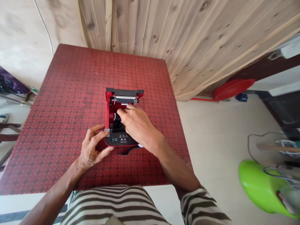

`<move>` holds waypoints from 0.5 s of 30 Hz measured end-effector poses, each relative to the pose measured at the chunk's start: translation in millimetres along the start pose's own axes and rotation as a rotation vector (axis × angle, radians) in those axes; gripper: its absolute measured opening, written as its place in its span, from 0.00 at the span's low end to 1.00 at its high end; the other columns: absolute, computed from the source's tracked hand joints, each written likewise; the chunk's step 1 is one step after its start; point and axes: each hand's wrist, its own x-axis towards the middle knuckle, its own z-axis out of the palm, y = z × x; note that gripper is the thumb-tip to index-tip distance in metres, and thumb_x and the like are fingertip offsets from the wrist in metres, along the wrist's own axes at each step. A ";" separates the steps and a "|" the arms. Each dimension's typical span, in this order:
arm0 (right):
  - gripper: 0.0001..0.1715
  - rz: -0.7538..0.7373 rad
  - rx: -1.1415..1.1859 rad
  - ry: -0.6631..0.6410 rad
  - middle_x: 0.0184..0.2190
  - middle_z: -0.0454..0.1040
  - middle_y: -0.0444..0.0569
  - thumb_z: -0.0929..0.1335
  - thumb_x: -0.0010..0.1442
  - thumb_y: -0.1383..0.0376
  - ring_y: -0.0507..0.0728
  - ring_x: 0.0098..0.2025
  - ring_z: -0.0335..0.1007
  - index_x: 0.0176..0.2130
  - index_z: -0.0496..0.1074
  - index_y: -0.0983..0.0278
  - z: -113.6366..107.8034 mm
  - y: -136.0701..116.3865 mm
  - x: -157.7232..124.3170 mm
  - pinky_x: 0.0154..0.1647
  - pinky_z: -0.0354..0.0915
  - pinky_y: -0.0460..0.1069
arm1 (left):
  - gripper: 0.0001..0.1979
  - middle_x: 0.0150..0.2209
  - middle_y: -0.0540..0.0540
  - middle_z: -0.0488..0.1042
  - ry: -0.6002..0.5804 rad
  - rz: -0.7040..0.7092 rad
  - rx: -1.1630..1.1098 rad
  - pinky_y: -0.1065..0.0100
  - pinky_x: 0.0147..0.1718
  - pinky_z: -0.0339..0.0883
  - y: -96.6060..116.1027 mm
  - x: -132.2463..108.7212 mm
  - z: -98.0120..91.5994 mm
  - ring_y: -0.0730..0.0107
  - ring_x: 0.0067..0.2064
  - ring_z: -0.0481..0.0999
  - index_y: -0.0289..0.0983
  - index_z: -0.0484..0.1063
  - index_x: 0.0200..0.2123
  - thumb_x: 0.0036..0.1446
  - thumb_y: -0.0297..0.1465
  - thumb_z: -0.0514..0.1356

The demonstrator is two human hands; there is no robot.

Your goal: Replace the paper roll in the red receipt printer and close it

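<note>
From the head cam, the lid-up printer is seen on the table, its near left corner gripped by the left hand. The black roll, apparently crosswise, lies just left of the nearer right hand (whether it's pinched can't be told).

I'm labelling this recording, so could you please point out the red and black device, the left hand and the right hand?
Red and black device [122, 138], head view: its black printed panel.
Left hand [91, 148], head view: middle of the hand.
Right hand [137, 124], head view: back of the hand.
</note>
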 end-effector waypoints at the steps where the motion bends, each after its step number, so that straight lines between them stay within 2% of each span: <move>1: 0.18 -0.003 -0.007 -0.026 0.40 0.82 0.60 0.61 0.70 0.79 0.64 0.51 0.76 0.49 0.77 0.70 -1.3 0.3 2.4 0.49 0.67 0.55 | 0.26 0.55 0.35 0.73 0.000 -0.003 -0.004 0.59 0.49 0.78 0.2 -0.2 0.0 0.58 0.54 0.77 0.38 0.67 0.61 0.63 0.38 0.68; 5: 0.19 0.006 -0.011 -0.081 0.39 0.83 0.61 0.61 0.70 0.79 0.62 0.47 0.79 0.51 0.78 0.71 -0.1 4.4 12.2 0.47 0.67 0.53 | 0.27 0.55 0.36 0.74 -0.014 -0.009 -0.004 0.58 0.49 0.79 0.7 0.4 -0.1 0.57 0.54 0.78 0.39 0.67 0.61 0.63 0.38 0.68; 10: 0.17 -0.014 0.033 -0.020 0.37 0.83 0.61 0.63 0.70 0.77 0.64 0.46 0.80 0.49 0.79 0.71 13.6 8.3 17.8 0.51 0.69 0.56 | 0.27 0.55 0.36 0.75 0.001 0.009 0.005 0.58 0.48 0.80 0.9 2.3 -0.8 0.58 0.53 0.79 0.40 0.67 0.62 0.63 0.39 0.68; 15: 0.18 -0.040 0.148 0.021 0.46 0.83 0.60 0.63 0.70 0.79 0.64 0.51 0.79 0.51 0.78 0.71 9.1 12.3 4.2 0.55 0.71 0.58 | 0.28 0.55 0.37 0.75 0.007 -0.004 0.004 0.57 0.49 0.80 -0.5 1.7 -0.6 0.57 0.52 0.79 0.42 0.67 0.62 0.62 0.39 0.69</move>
